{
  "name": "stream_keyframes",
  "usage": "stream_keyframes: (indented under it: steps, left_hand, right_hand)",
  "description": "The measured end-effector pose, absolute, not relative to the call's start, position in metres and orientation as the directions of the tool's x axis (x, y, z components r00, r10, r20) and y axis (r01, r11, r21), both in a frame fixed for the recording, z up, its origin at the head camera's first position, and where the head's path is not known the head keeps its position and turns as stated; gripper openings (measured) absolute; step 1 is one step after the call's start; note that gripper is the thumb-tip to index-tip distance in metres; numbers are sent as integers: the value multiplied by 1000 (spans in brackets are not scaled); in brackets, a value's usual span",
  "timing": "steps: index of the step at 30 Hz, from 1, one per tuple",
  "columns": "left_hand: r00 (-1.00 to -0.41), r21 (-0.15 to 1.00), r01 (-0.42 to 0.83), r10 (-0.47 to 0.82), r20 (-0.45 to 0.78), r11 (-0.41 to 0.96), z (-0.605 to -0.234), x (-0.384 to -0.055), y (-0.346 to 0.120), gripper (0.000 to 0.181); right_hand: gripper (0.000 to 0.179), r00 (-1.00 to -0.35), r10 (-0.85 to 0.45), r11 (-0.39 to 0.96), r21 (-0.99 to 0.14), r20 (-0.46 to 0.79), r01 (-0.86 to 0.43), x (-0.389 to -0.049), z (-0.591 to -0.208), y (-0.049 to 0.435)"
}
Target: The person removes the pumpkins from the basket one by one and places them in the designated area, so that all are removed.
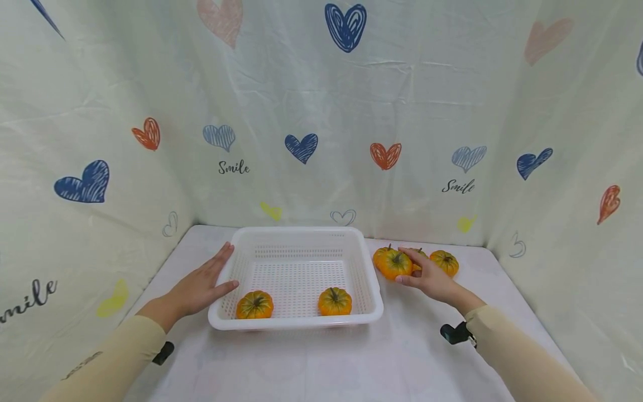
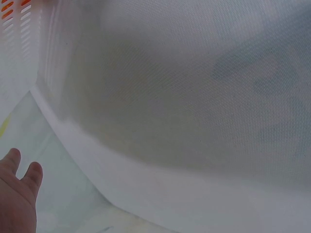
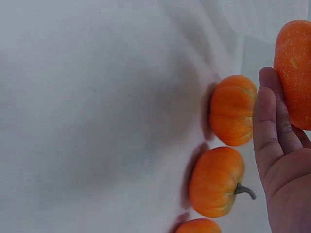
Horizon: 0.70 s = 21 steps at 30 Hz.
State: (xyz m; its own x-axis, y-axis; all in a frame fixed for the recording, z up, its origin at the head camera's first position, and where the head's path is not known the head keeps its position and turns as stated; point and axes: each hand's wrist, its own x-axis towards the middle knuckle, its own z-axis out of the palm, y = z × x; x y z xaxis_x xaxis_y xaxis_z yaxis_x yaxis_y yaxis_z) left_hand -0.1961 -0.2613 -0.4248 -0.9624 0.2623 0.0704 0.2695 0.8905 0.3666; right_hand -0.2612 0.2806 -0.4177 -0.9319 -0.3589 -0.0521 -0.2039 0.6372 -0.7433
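Observation:
A small orange pumpkin (image 1: 394, 265) with a green-streaked top is held between the thumb and fingers of my right hand (image 1: 427, 278), beside the basket's right side. In the right wrist view this pumpkin (image 3: 295, 73) is raised off the table. My left hand (image 1: 201, 286) rests against the left side of the white plastic basket (image 1: 296, 320), fingers extended and thumb over the rim. Two pumpkins sit inside the basket near its front wall, one at the left (image 1: 254, 305) and one at the right (image 1: 335, 301). The left wrist view shows only part of that hand (image 2: 18, 194).
Three more pumpkins stand in a row on the white-covered table (image 1: 311, 363), partly behind my right hand: a near one (image 3: 233, 110), a middle one with a curved stem (image 3: 217, 182) and a cut-off one (image 3: 198, 226). A heart-printed curtain (image 1: 427, 111) encloses the table's back and sides.

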Motion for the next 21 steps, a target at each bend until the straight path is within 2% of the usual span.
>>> stream_keyframes:
  steps: [7,14,21]
  left_hand:
    - [-963,365,267,261,68,892,-424,-196,-261,86]
    - [-963,373,267,261,69,888,-424,-195,-260,86]
    - [-962,370,269,263,69,889,-424,-194,-260,85]
  right_hand:
    - [92,-944,-314,644,-753,-100,-134,-259,-438,285]
    - [87,-931,-351,635,-755,-97,-161,-257,-455,287]
    - [87,-934,-324,615,-784,-148,-89,-257,-468,288]
